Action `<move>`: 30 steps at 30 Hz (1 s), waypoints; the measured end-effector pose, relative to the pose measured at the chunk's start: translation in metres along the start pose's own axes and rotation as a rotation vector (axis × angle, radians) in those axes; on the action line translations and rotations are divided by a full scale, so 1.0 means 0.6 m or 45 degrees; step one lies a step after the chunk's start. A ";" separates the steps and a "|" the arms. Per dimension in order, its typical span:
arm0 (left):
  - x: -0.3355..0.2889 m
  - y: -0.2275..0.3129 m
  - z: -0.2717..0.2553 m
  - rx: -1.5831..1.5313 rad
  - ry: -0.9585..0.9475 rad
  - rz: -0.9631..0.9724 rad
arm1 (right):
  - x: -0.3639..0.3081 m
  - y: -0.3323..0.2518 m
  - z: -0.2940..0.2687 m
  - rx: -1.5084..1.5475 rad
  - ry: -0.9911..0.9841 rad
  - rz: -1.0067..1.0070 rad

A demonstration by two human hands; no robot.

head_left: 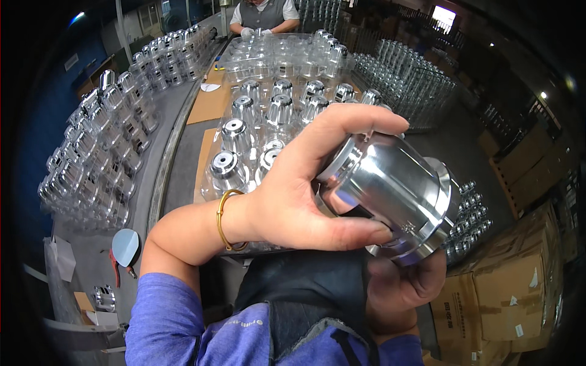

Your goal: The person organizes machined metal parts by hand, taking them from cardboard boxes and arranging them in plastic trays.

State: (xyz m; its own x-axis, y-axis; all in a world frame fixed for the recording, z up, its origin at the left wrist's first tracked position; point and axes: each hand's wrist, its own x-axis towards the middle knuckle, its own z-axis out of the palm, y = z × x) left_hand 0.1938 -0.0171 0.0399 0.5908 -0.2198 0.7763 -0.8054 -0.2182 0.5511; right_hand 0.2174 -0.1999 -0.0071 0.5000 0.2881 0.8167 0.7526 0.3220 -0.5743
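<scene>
My left hand (299, 195) is wrapped round a polished, cup-shaped metal part (390, 177), with the thumb along the near side and the fingers over its far end. The part is held tilted close in front of me, its wide flanged rim toward the lower right. My right hand (409, 283) is curled at that rim from below; some of its fingers are hidden behind the part. Just beyond my left hand, similar shiny metal parts (235, 134) stand in rows in a clear plastic tray (210, 183) on the table.
Stacked trays of shiny parts (91, 158) line the left side, with more stacks (403, 79) at the right. A person (265, 15) in gloves works across the table. Red-handled pliers (115, 268) lie by a pale blue disc (125, 247). Cardboard boxes (500, 305) stand at lower right.
</scene>
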 end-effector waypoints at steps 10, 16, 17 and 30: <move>0.004 0.016 0.013 -0.429 0.189 -0.560 | 0.010 0.012 0.005 -0.643 -0.109 -0.311; -0.006 -0.006 0.008 -0.673 0.230 -0.755 | 0.010 0.035 0.011 -0.425 -0.081 -0.185; -0.008 -0.011 0.006 -0.671 0.233 -0.755 | 0.009 0.037 0.011 -0.361 -0.085 -0.143; -0.004 -0.029 -0.018 -0.581 0.090 -0.630 | 0.004 0.075 0.024 0.195 0.046 0.125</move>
State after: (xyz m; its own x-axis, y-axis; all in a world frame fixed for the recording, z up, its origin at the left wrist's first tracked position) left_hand 0.2057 -0.0027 0.0315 0.9030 -0.1312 0.4092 -0.3900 0.1497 0.9086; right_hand 0.2464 -0.1718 -0.0316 0.5848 0.2935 0.7563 0.6266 0.4286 -0.6509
